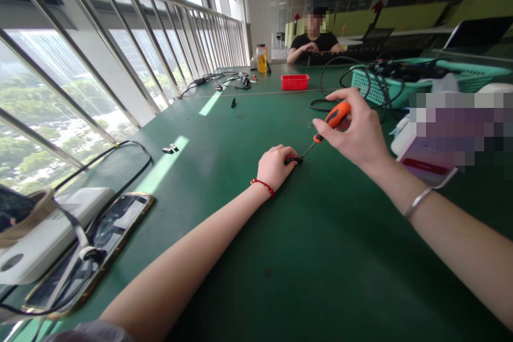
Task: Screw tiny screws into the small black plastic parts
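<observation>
My left hand (276, 166) rests on the green table (320, 246), fingers curled around a small black part (295, 160) that it pins to the surface. A red string bracelet circles that wrist. My right hand (356, 131) grips an orange-handled screwdriver (335, 116), whose thin shaft slants down to the left with its tip on the black part. A silver bangle sits on my right wrist.
A red tray (294, 82), a teal basket (401, 83) of black cables, a yellow bottle (261, 59) and loose cables lie farther back. Small black pieces (170, 149) lie to the left. A phone (100, 240) and white box (44, 235) sit near left. A person sits across the table.
</observation>
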`<action>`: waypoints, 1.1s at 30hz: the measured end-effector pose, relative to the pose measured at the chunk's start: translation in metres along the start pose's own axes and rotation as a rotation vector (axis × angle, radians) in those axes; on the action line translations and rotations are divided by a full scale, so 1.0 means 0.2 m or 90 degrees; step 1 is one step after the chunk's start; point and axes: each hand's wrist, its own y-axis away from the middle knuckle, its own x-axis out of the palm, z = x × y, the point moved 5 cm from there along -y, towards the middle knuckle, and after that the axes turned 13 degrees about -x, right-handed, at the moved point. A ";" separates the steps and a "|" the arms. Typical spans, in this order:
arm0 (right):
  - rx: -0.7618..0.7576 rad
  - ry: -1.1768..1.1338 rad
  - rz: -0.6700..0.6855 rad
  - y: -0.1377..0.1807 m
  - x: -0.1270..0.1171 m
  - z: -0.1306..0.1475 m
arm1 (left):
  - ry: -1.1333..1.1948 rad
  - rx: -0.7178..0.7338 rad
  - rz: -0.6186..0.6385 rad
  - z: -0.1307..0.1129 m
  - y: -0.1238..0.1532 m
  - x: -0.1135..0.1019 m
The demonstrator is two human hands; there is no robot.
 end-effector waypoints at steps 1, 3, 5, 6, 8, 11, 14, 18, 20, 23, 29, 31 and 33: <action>0.011 0.026 -0.003 0.00 -0.01 0.00 | 0.002 0.003 0.000 0.00 0.00 0.00; 0.030 0.069 -0.002 0.00 -0.02 0.00 | 0.006 0.007 -0.002 0.00 0.00 0.00; 0.033 0.080 0.010 0.00 -0.02 0.00 | 0.007 0.006 -0.003 0.00 0.00 0.00; 0.031 0.073 0.016 0.00 -0.01 0.00 | 0.007 0.004 -0.003 0.00 0.00 0.00; 0.018 0.040 0.017 0.00 0.00 0.00 | 0.008 0.003 -0.002 0.00 0.00 0.00; -0.003 -0.021 0.004 0.00 0.01 -0.01 | 0.007 0.004 -0.001 0.00 0.00 0.00; 0.009 -0.021 0.009 0.00 0.01 -0.02 | 0.005 0.002 0.001 0.00 0.00 0.00; 0.036 0.064 0.003 -0.01 -0.01 -0.02 | 0.007 0.002 0.001 0.00 0.00 0.00; 0.022 0.062 0.005 -0.01 -0.02 -0.01 | 0.005 -0.003 0.004 0.00 0.00 0.00; 0.002 0.020 0.013 -0.01 -0.01 0.01 | 0.004 -0.005 0.005 0.00 0.00 0.00; 0.018 0.010 0.010 0.00 -0.01 0.01 | 0.006 0.006 -0.003 0.00 0.00 0.00; 0.032 0.036 0.005 -0.01 -0.02 0.00 | 0.008 0.004 -0.002 0.00 0.00 0.00; 0.031 0.031 0.018 -0.01 -0.01 0.00 | 0.006 0.000 0.002 0.00 0.00 0.00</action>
